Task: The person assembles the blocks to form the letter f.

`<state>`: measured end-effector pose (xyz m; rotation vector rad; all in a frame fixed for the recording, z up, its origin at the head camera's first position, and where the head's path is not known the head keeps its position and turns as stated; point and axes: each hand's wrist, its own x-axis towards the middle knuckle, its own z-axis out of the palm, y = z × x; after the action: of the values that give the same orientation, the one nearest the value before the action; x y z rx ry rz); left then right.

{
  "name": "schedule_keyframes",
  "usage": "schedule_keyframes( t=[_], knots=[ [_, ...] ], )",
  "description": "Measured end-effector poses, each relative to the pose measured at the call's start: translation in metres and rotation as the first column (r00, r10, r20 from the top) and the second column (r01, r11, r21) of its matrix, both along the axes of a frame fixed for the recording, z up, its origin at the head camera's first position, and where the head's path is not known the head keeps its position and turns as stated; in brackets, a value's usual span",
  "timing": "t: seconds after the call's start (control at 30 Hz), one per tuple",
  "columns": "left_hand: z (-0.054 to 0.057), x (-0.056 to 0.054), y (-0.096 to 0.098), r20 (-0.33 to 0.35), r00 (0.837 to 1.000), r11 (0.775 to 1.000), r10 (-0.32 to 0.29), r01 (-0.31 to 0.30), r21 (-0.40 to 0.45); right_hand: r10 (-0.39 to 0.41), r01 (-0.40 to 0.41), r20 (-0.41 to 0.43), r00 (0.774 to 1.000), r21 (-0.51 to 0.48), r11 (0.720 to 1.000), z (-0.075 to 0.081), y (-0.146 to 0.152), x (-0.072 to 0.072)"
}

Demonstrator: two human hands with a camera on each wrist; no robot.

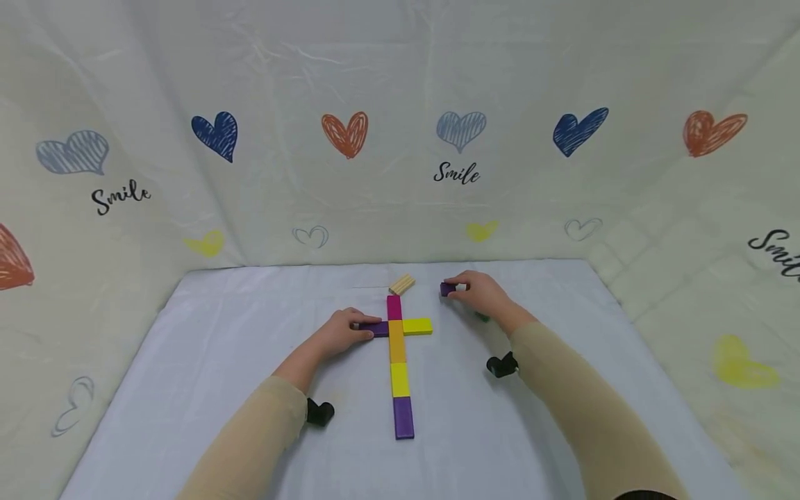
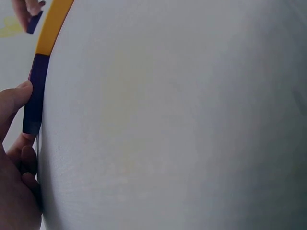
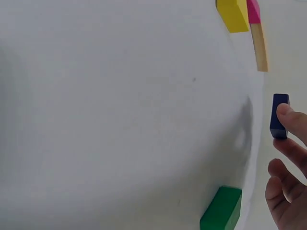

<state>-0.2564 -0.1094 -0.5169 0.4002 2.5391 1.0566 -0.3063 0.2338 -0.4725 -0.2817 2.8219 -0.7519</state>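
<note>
Flat wooden blocks form a cross on the white table. Its upright runs from a magenta block [image 1: 394, 307] through an orange block [image 1: 397, 342] and a yellow block [image 1: 400, 380] to a purple block [image 1: 403, 418]. Another yellow block [image 1: 417, 326] makes the right arm. At the left arm, my left hand [image 1: 337, 330] pinches a purple block [image 2: 36, 98] between thumb and fingers, its inner end against the orange one. My right hand [image 1: 482, 292] holds a small dark purple block [image 3: 279, 116] by thumb and fingertips, raised above the table at the back right.
A natural-wood block [image 1: 402, 284] with grooves lies slantwise behind the magenta one. Under the right forearm sits a green block [image 3: 222, 211], mostly hidden in the head view. A pale heart-printed sheet [image 1: 400, 201] hangs behind the table's back edge.
</note>
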Motion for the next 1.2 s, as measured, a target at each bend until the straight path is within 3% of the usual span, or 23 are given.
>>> schedule_keyframes(
  t=[0.37, 0.73, 1.2],
  knots=[
    [0.003, 0.002, 0.001, 0.002, 1.000, 1.000, 0.009, -0.009, -0.010, -0.047, 0.047, 0.035, 0.998, 0.001, 0.999, -0.013, -0.033, -0.031],
    [0.003, 0.001, 0.001, 0.004, 1.000, 1.000, 0.010, -0.010, -0.017, -0.066, 0.066, 0.040, 0.997, 0.014, 0.998, -0.015, -0.053, -0.045],
    [0.000, -0.001, 0.001, 0.001, 1.000, 1.000, 0.010, -0.010, -0.020, -0.098, 0.099, 0.067, 0.993, -0.013, 0.995, -0.017, -0.066, -0.051]
  ],
)
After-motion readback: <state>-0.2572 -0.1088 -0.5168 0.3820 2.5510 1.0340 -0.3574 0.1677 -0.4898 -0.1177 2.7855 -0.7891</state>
